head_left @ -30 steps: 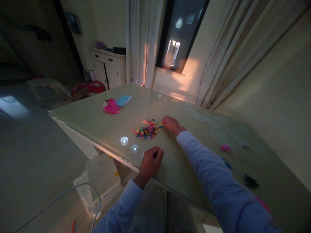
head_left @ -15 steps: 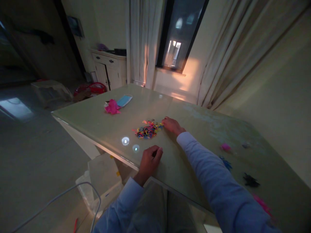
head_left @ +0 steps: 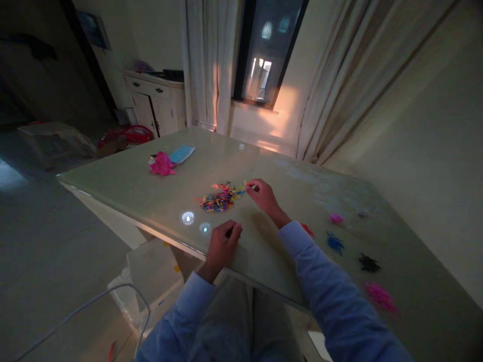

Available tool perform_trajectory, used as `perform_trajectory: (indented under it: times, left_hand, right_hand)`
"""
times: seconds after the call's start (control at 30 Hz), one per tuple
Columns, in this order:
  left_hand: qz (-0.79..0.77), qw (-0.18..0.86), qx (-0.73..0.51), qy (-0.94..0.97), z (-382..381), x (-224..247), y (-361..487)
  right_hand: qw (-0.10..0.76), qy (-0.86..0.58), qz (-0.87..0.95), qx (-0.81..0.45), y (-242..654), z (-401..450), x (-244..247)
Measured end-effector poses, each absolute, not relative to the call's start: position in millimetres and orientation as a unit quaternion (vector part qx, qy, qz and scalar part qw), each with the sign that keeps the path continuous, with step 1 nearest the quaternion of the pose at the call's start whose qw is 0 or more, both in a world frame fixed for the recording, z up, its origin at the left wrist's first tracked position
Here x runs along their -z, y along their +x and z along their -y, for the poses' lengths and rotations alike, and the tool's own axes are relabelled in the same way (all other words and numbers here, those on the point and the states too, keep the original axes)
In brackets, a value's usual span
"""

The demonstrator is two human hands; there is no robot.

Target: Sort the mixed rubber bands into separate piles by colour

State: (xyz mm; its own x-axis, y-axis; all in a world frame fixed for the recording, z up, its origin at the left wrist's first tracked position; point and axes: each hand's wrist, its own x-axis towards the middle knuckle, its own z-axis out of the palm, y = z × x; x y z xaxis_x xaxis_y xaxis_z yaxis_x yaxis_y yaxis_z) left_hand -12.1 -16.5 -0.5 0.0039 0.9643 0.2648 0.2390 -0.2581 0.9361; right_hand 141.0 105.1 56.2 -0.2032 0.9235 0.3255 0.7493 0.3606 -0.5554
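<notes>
A mixed pile of small, thin, loop-like coloured pieces (head_left: 219,200) lies on the table; whether they are paper clips or bands I cannot tell. At the pile's right edge, my right hand (head_left: 263,195) is raised slightly, thumb and forefinger pinched on a small yellow loop-like piece (head_left: 245,184). My left hand (head_left: 222,245) rests near the table's front edge, loosely curled into a fist; anything inside it is hidden. Sorted by colour to the right are a blue heap (head_left: 335,243), a black heap (head_left: 370,263), a pink heap (head_left: 380,296) and a red heap (head_left: 307,230), partly covered by my sleeve.
On the pale green table (head_left: 128,186), a blue face mask (head_left: 182,153) lies beside crumpled pink material (head_left: 163,164). Another pink item (head_left: 335,218) is at the right. A white cabinet (head_left: 158,103) stands behind; a cable (head_left: 86,304) loops at lower left.
My right hand has lifted from the pile's edge and drawn back slightly, a yellow piece at its fingertips. The view has shifted right, uncovering the red heap. My left hand remains curled.
</notes>
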Motion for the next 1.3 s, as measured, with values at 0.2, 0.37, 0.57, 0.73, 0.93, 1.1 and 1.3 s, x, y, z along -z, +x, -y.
perform_trajectory:
  times: [0.2, 0.37, 0.57, 0.73, 0.93, 1.1, 1.3]
  left_hand:
    - [-0.503, 0.352, -0.498, 0.612, 18, -1, -14]
    - [-0.518, 0.336, -0.487, 0.618, 18, -2, -14]
    - [-0.542, 0.307, -0.47, 0.626, 19, -6, -15]
    - [-0.556, 0.303, -0.452, 0.628, 20, -5, -16]
    - [-0.578, 0.287, -0.435, 0.628, 21, -6, -15]
    - [-0.595, 0.274, -0.415, 0.631, 19, -5, -13]
    - [-0.606, 0.256, -0.406, 0.635, 21, -10, -10]
  right_hand:
    - [0.514, -0.412, 0.54, -0.524, 151, -17, -73]
    - [0.571, -0.369, 0.453, -0.576, 175, 38, -82]
    - [0.6, -0.401, 0.437, -0.537, 204, 74, -86]
    - [0.589, -0.492, 0.465, -0.441, 240, 104, -76]
    - [0.467, -0.661, 0.583, -0.068, 309, 133, -52]
    - [0.31, -0.713, 0.626, 0.056, 340, 150, -36]
    - [0.182, -0.74, 0.645, 0.054, 343, 152, -24]
